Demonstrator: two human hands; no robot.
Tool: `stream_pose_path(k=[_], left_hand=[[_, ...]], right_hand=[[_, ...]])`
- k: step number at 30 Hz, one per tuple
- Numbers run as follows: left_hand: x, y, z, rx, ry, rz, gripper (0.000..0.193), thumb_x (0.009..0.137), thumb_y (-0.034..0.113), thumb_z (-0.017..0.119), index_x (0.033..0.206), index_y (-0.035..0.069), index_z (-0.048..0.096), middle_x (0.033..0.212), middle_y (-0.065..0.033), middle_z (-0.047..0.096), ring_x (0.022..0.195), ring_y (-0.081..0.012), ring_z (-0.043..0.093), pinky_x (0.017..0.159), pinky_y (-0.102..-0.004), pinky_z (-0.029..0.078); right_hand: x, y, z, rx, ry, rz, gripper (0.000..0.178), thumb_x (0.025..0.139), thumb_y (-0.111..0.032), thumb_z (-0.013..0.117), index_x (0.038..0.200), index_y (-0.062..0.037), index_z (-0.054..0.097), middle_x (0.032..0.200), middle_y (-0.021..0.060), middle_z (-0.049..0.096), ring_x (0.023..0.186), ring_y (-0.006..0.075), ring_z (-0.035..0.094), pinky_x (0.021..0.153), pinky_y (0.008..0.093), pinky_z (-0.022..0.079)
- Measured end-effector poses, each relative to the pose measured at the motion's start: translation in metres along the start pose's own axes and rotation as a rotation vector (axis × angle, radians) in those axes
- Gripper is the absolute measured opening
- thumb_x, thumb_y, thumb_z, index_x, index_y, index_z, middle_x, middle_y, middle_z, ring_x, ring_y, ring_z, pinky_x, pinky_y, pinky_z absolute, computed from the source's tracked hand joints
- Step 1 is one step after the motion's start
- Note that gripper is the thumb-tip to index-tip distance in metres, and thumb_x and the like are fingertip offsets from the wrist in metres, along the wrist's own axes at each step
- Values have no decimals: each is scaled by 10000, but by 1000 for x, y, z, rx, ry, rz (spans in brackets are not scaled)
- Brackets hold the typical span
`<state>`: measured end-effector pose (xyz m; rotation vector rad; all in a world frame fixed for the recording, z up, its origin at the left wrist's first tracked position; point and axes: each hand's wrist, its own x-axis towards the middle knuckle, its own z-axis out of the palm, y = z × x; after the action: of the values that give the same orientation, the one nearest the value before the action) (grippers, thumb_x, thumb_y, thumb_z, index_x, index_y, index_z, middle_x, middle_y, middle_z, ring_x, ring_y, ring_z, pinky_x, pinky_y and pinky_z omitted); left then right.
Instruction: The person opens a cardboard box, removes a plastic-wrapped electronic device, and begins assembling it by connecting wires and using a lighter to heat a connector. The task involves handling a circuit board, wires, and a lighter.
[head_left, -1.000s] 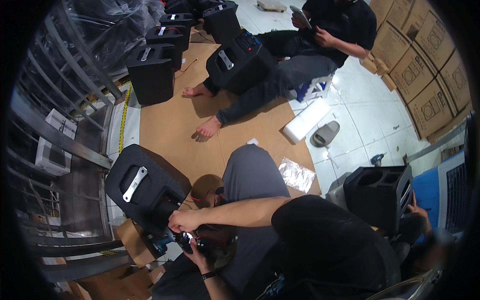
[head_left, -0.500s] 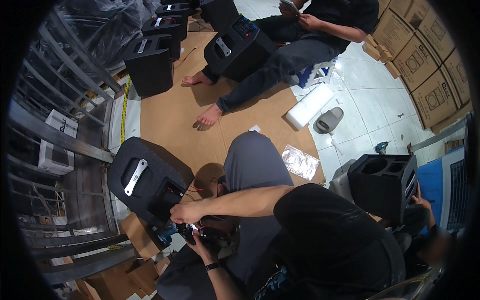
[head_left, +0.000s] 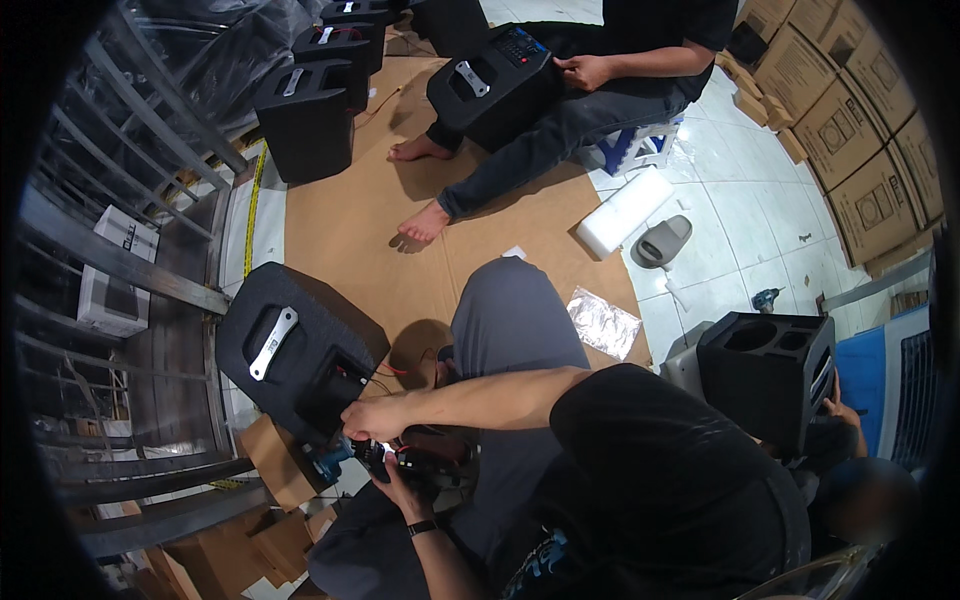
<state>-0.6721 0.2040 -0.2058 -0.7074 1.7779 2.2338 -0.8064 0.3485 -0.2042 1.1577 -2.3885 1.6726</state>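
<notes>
- Black speaker cabinet [head_left: 305, 345]: open recess faces the hands; hardly shifted.
- Dark part [head_left: 369, 458]: beside the cabinet's lower corner, between both hands.
- Right hand [head_left: 372, 420]: bent over the part; fingertips hidden, grip cannot be told.
- Left hand [head_left: 402, 486]: fingers closed round the part, pose unchanged; handwork apparently little advanced.
- Co-worker's hand [head_left: 586, 73]: now on second cabinet [head_left: 495, 88]; flat device out of sight.

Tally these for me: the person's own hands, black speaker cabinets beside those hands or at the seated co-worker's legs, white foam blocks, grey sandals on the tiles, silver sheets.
Own hands: 2 (right hand, left hand)
Black speaker cabinets: 2 (near one, co-worker's one)
White foam block: 1
Grey sandal: 1
Silver sheet: 1
Total: 7
</notes>
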Motion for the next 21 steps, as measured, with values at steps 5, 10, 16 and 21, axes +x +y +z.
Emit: stream_pose_path(k=[5, 10, 16, 21], left_hand=[[2, -3, -7, 39, 36, -58, 634, 978, 392, 720, 1464, 87, 449, 1285, -92, 590, 1015, -195, 648, 798, -334, 576], [8, -10, -7, -18, 57, 16, 632, 981, 379, 724, 1462, 75, 450, 1267, -81, 603, 1017, -180, 643, 828, -322, 564], [10, -11, -17, -55, -27, -22, 884, 917, 297, 821, 1576, 64, 280, 1350, -132, 557, 1098, -233, 623, 901, -384, 557], [5, -1, -7, -52, -63, 11, 847, 934, 293, 803, 1564, 46, 295, 1335, -107, 573, 1106, -215, 630, 917, -372, 555]], right_hand=[[1, 1, -2, 7, -37, -43, 178, 638, 40, 663, 699, -72, 540, 809, 119, 557, 808, 372, 608, 675, 464, 469], [2, -2, -3, -13, -78, 80, 173, 612, 20, 678, 683, -94, 570, 817, 109, 591, 862, 379, 636, 690, 486, 491], [0, 2, 1, 24, -74, 72, 162, 633, 30, 673, 700, -78, 573, 829, 110, 600, 841, 382, 643, 691, 481, 501], [5, -15, -10, 93, -24, 39, 128, 703, 12, 704, 779, -33, 611, 820, 139, 626, 830, 365, 659, 715, 452, 514]])
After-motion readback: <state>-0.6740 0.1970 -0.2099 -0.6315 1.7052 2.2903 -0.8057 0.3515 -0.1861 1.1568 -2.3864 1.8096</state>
